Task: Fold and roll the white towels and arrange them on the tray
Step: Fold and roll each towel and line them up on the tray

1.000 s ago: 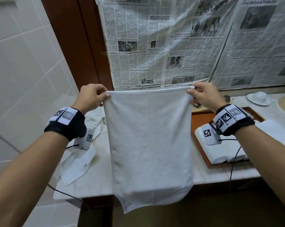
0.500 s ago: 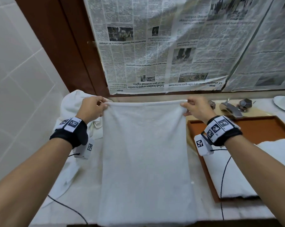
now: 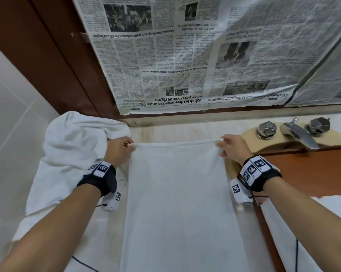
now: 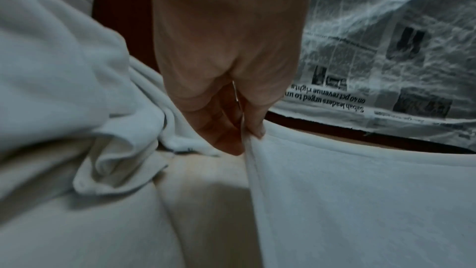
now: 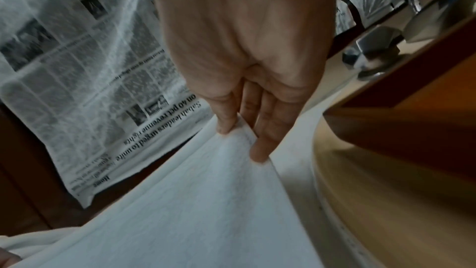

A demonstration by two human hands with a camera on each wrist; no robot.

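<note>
Bathroom, vanity corner. Landmark: metal faucet [image 3: 299, 135] with faceted knobs [image 3: 266, 128], mounted at beige basin rim [image 3: 250, 137]. Pale marble-like counter [image 3: 165, 132] left of faucet. White wall tiles [image 3: 10, 118] far left of faucet. Dark wood frame [image 3: 54, 61] up-left of faucet. Newspaper sheets [image 3: 185, 61] under clear plastic cover surface above faucet.

Left hand [image 4: 226, 52] pinches towel [image 4: 360, 201] corner; crumpled towels [image 4: 64, 64] lie just left.
</note>
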